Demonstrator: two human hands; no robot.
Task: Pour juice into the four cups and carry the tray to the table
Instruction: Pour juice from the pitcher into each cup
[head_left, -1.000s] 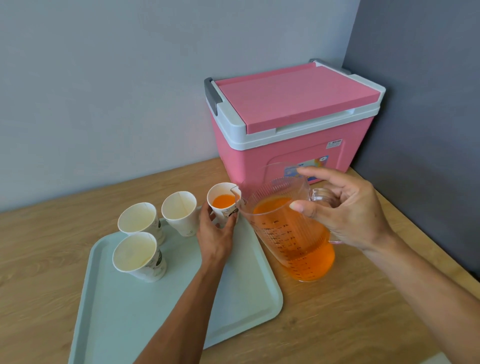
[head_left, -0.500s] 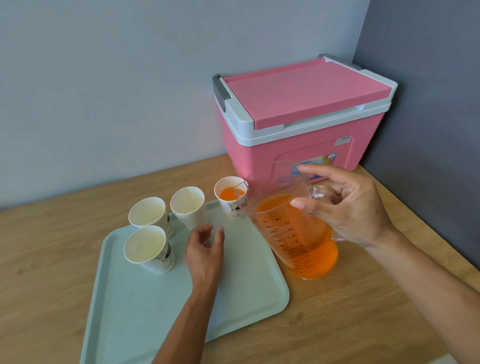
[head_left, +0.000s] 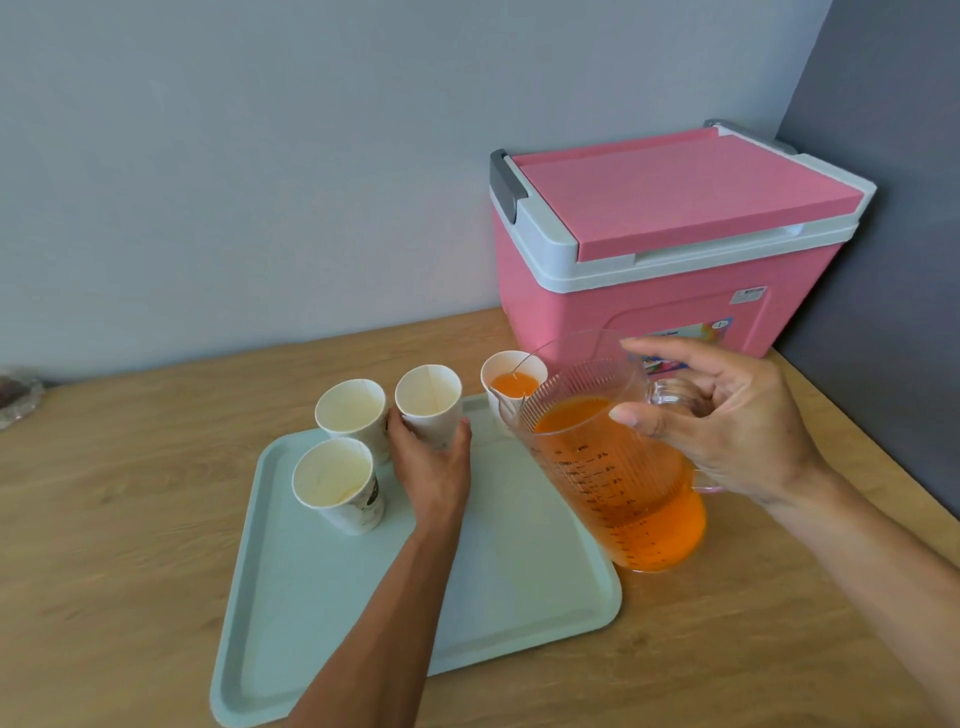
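Observation:
A pale green tray (head_left: 519, 582) lies on the wooden counter with several white paper cups at its far end. The rightmost cup (head_left: 511, 382) holds orange juice. My left hand (head_left: 434, 467) grips the empty middle cup (head_left: 428, 397) from the near side. Two more empty cups (head_left: 350, 410) (head_left: 335, 480) stand to its left. My right hand (head_left: 727, 421) holds the handle of a clear ribbed pitcher (head_left: 613, 467), about half full of orange juice and tilted left, its spout over the filled cup.
A pink cooler box (head_left: 670, 249) with a white rim stands shut against the back wall, right behind the pitcher. A dark wall panel (head_left: 893, 208) closes off the right side. A small clear wrapped item (head_left: 15, 395) lies at the counter's far left edge.
My left hand let go of the juice-filled cup, slid left across the tray and now grips the empty middle cup. The pitcher stayed tilted in my right hand.

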